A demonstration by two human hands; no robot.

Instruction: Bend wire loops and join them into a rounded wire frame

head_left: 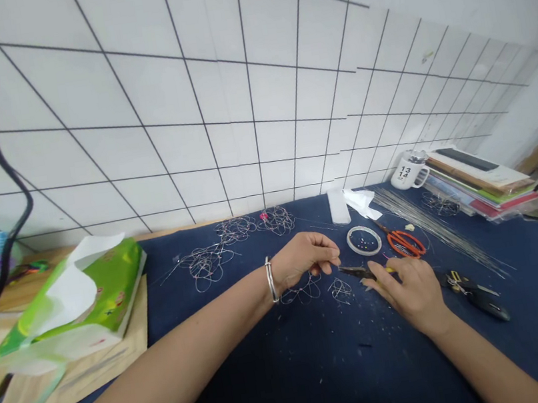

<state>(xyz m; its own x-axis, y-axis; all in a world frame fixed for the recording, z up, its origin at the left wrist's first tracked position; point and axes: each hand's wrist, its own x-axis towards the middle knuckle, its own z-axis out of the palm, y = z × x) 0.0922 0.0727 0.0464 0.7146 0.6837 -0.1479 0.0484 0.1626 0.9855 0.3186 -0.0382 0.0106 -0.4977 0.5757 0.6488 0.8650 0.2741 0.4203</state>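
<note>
My left hand [313, 254], a silver bangle on its wrist, is closed in a pinch. Between its fingertips is a thin wire, most of which the fingers hide. In my right hand [409, 285] is a pair of pliers [355, 271], dark jaws pointing left with their tips close to the left fingertips. Yellow on the handle shows between the right fingers. Below the left hand lie looped wires [305, 290], and a small wire tangle [341, 291] rests on the dark blue cloth [294, 373]. A round white dish [349, 243] of small beads sits just beyond the pliers.
Orange-handled scissors [407, 243] lie behind my right hand, with black cutters [480, 298] to its right. Long straight wires [435, 230] stretch along the right. Wire coils [205, 265], a tissue pack [120, 284], a white mug [407, 174] and stacked papers [483, 179] stand around.
</note>
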